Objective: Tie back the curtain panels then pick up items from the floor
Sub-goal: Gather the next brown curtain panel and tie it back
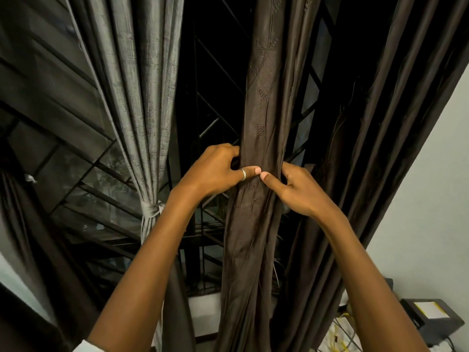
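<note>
Both thumbs (254, 171) press tip to tip on the front of the gathered brown patterned panel (256, 110). The remaining fingers of each hand curl round behind the cloth, so the left hand (215, 171) and the right hand (302, 189) together clasp the bunch at mid-height in front of the window grille (210, 102). A ring (243, 174) sits on the left thumb. No band or cord shows at the grasp, and what will bind the panel cannot be told.

Likely faults: folds at the back of the bunch may escape the curled fingers when one hand lets go to make the tie, so that the gather spreads. Cloth may also catch on the grille bars just behind. A loose binding would probably slide down the smooth fabric.

Count: two hands, one ring, and four hanging lengths. These are the clasped panel, one grey panel (142, 97) already bound by one knotted tie (152, 209), one plain dark drape (380, 123) to the right, and one dark drape (15, 212) at the far left. One dark box (431, 318) and a tangle of yellow cable (340, 336) lie at lower right.
</note>
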`<state>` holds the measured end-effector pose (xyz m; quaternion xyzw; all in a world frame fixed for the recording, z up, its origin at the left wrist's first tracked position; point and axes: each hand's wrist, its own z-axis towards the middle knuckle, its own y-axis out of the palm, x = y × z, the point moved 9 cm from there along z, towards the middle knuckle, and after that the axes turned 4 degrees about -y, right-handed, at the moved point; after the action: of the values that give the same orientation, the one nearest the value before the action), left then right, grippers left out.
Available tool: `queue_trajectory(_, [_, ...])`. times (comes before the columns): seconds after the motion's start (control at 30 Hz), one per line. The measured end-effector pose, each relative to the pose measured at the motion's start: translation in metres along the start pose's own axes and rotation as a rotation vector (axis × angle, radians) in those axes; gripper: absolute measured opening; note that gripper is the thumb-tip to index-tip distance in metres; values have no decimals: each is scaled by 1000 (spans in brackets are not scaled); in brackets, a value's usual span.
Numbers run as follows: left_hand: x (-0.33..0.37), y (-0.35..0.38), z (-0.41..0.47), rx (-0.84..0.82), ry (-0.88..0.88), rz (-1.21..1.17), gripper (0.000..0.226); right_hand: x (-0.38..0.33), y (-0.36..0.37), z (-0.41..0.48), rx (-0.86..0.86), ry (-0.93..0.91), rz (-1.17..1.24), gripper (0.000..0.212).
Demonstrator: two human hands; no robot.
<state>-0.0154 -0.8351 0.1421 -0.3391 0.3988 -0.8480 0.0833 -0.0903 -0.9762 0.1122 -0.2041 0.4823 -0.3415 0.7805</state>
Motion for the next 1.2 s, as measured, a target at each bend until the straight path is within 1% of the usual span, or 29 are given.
queue_trajectory(0.07, [0,2,0,-10,-31,-5,51,0,0,1,-3,0,-5,41])
queue_trajectory(0.1, [-1,4,0,-15,-50,-48,48,-2,1,2,-4,-8,-5,41])
queue_trajectory(0.2, [-4,14,-2,-68,-85,-340,37,-7,-3,2,-50,-51,-13,41])
queue_trajectory(0.27, [-3,21,-5,-122,-75,-532,32,-1,-9,1,-110,-21,28,37])
queue_trajectory(0.3, [-3,23,-6,-138,-66,-587,31,2,-13,1,-132,1,74,38])
queue_trajectory(0.37, [-4,23,-7,-164,-65,-650,30,11,-22,0,-134,80,305,56])
queue_trajectory(0.4, [-5,22,-7,-175,-72,-668,30,16,-23,0,-125,129,476,55])
queue_trajectory(0.43, [-7,22,-7,-186,-76,-684,29,19,-23,-1,-120,164,633,48])
queue_trajectory(0.47, [-7,24,-7,-199,-79,-700,30,21,-22,-2,-109,177,740,38])
queue_trajectory(0.5, [-7,25,-6,-211,-80,-717,30,22,-20,-2,-103,183,796,31])
queue_trajectory(0.53, [-7,27,-6,-223,-81,-731,31,22,-16,-2,-100,183,834,28])
queue_trajectory(0.63, [-3,32,-6,-261,-80,-763,33,23,-3,-4,-132,171,982,38])
queue_trajectory(0.7, [-1,33,-6,-268,-83,-750,37,20,1,-8,-185,137,1041,44])
queue_trajectory(0.77, [-3,31,-6,-252,-94,-724,40,21,2,-11,-211,148,1051,41])
queue_trajectory(0.87, [-6,28,-6,-231,-98,-706,37,31,-6,-10,-189,203,881,32])
queue_trajectory(0.97, [-9,26,-6,-184,-126,-686,31,33,-20,-7,-115,227,527,21])
queue_trajectory(1.07, [-12,23,-6,-73,-173,-568,31,24,-43,-7,105,224,113,5])
queue_trajectory(1.13, [-12,21,-6,47,-225,-441,33,11,-53,-15,270,215,-158,10])
queue_trajectory(1.2, [-6,18,-9,189,-258,-276,33,-8,-55,-30,440,215,-337,15])
